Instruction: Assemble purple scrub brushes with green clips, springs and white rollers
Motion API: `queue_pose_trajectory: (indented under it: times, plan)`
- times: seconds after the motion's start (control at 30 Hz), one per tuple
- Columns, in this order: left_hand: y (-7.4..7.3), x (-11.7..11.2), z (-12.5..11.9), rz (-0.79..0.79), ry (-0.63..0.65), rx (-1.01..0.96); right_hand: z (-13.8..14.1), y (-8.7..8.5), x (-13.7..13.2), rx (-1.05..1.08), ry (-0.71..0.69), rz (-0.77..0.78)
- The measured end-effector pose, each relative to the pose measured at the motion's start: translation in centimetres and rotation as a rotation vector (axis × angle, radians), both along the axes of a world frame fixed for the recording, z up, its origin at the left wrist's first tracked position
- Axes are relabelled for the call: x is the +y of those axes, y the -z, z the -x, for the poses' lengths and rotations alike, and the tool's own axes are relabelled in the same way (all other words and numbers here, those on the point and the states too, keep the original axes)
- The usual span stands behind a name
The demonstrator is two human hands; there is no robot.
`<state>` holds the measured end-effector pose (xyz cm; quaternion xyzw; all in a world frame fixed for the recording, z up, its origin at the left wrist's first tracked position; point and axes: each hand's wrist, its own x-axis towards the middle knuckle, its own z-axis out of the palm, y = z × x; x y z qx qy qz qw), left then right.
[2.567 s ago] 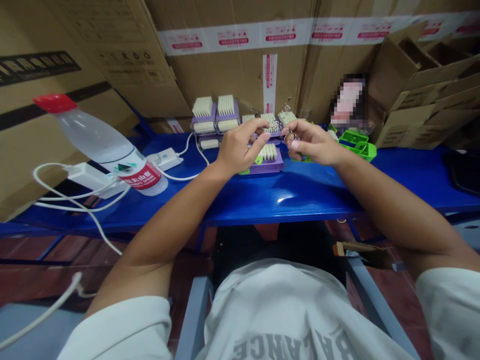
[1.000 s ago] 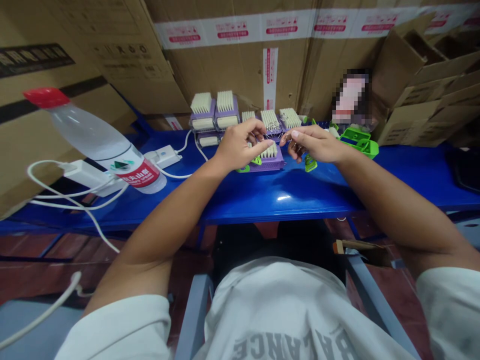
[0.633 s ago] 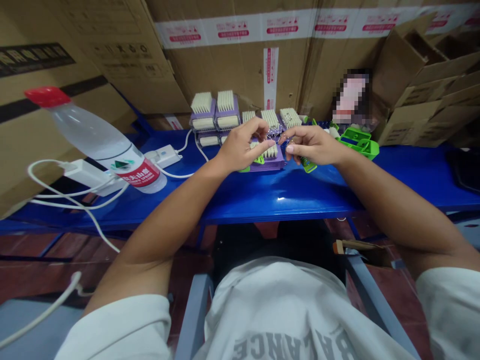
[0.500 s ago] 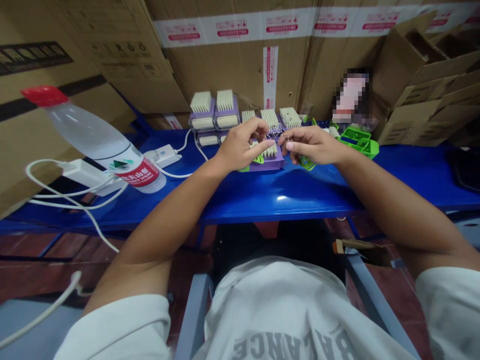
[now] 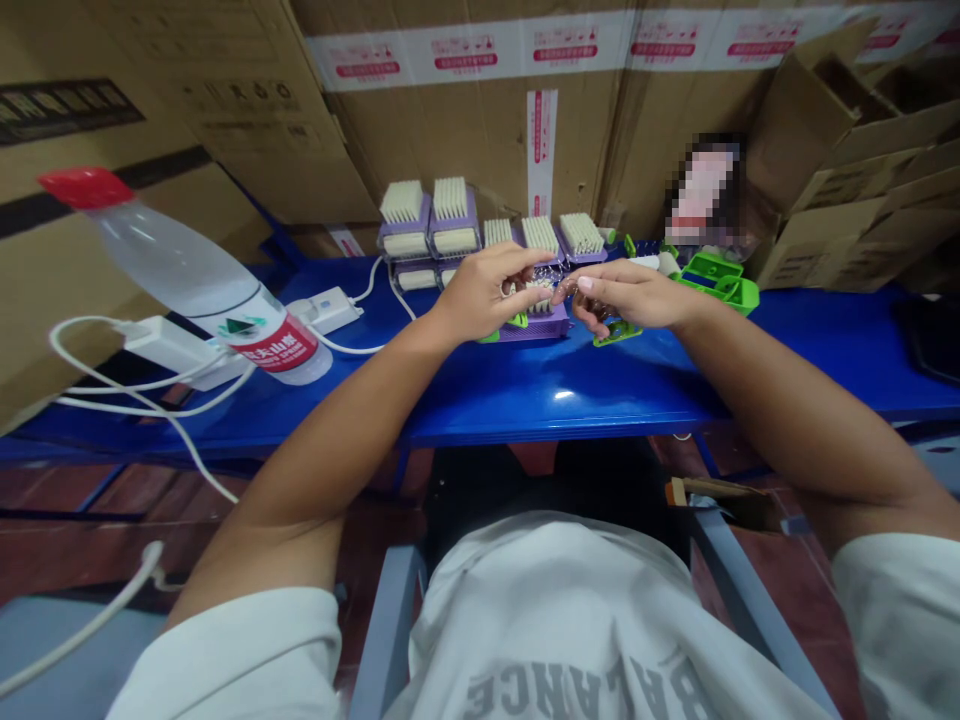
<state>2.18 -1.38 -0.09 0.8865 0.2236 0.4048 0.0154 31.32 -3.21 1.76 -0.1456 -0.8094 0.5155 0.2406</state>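
Observation:
My left hand (image 5: 484,290) hovers over a purple holder (image 5: 534,327) topped with pale ribbed pieces. Its thumb and index finger are apart, while the other fingers curl beneath and partly hide. Bent towards it from the right, my right hand (image 5: 626,292) pinches small shiny wire pieces (image 5: 571,288), too fine to make out clearly. A green plastic part (image 5: 619,332) lies under the right hand, partly covered. Another green piece (image 5: 517,320) shows at the holder's edge beneath my left thumb.
Purple blocks with white ribbed tops (image 5: 454,208) line the table's back. Green plastic frames (image 5: 712,275) lie right. A red-capped water bottle (image 5: 277,335) and white chargers with cables (image 5: 176,350) stand left on the blue table (image 5: 480,400). Cardboard boxes (image 5: 465,130) wall the back.
My right hand has turned slightly, its thumb and fingers shifting beside the left hand. More of the green part beneath it shows. My left index finger has stretched a little to the right.

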Motion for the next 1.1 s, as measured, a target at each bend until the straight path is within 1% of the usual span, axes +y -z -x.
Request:
queue_pose_trajectory:
  times: [0.1,0.2,0.33,0.43,0.57,0.73,0.8,0.97,1.1]
  plan:
    - [0.1,0.1,0.0,-0.003,0.037,0.001,-0.3,0.1,0.1,0.010,-0.034,0.076]
    - [0.1,0.2,-0.1,-0.005,0.066,-0.014,-0.6,0.1,0.2,-0.023,-0.046,0.140]
    - [0.1,0.2,-0.1,-0.010,0.093,-0.040,-0.6,0.0,0.1,-0.053,-0.046,0.160]
    - [-0.2,0.0,0.0,0.025,0.119,-0.040,-0.4,0.0,0.1,-0.047,-0.035,0.142]
    - [-0.4,-0.6,-0.1,0.143,0.155,-0.043,-0.1,0.1,0.3,0.010,-0.033,0.099]
    - [0.1,-0.8,-0.4,0.331,0.194,-0.130,0.0,0.0,0.3,0.025,0.026,-0.007]
    - [0.3,-0.7,-0.4,0.383,0.206,-0.140,0.0,0.0,0.3,0.027,0.055,-0.041]
    - [0.3,-0.7,-0.4,0.451,0.214,-0.176,0.2,0.3,0.5,0.072,0.142,-0.105]
    - [0.0,-1.1,-0.3,0.482,0.202,-0.178,0.2,0.5,0.6,0.103,0.231,-0.186]
